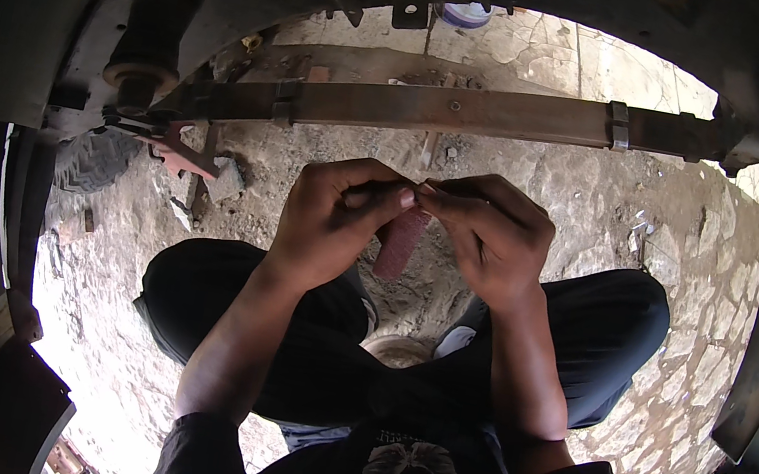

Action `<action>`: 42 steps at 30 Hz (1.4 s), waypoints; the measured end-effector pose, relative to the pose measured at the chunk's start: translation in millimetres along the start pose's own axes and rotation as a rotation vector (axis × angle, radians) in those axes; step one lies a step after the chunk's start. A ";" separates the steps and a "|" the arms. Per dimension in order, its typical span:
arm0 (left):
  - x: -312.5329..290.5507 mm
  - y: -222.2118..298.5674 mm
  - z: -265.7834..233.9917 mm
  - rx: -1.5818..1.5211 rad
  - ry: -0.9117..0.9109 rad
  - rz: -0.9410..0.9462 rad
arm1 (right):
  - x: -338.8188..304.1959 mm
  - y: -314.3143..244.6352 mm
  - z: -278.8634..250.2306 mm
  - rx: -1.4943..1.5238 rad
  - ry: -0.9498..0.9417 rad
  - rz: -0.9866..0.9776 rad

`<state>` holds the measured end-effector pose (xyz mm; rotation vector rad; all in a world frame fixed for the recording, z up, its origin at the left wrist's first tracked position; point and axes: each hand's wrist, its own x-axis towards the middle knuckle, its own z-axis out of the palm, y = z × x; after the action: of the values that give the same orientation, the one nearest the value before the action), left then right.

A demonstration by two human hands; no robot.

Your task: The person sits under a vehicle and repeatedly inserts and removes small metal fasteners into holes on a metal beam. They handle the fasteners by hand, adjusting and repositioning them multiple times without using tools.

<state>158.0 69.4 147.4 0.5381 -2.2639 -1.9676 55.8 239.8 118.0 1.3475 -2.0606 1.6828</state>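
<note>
In front of my body, both hands are raised and meet at the fingertips. Pinched between them is a reddish-brown rough strip (400, 249) that looks like sandpaper. Its loose part hangs down below the fingers, while the top end is covered by them. My left hand (327, 218) grips its upper end between thumb and curled fingers. From the other side, my right hand (500, 243) presses thumb and forefinger together at the same end. Whether a smaller piece is also between the fingertips cannot be made out.
A long metal bar like a leaf spring (513, 114), with clamps, crosses beyond my hands. Dark vehicle body panels surround me. At the left are a dark cylindrical part (153, 35), a red metal stand (181, 153) and a tyre (96, 162). A tub (465, 15) stands farther off on stony ground.
</note>
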 end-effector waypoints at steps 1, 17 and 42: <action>-0.2 2.3 -1.1 -0.094 -0.020 -0.037 | -0.2 1.3 1.4 0.010 0.019 -0.023; 1.4 9.6 0.7 -0.484 -0.047 -0.114 | -10.4 -7.1 22.7 0.536 0.120 0.392; 0.0 2.3 15.9 -0.015 0.221 0.132 | -13.4 -8.6 25.6 0.674 0.161 0.661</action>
<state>152.8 84.6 147.0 0.5589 -2.0935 -1.7667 79.9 225.6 106.7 0.5899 -2.0488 2.8343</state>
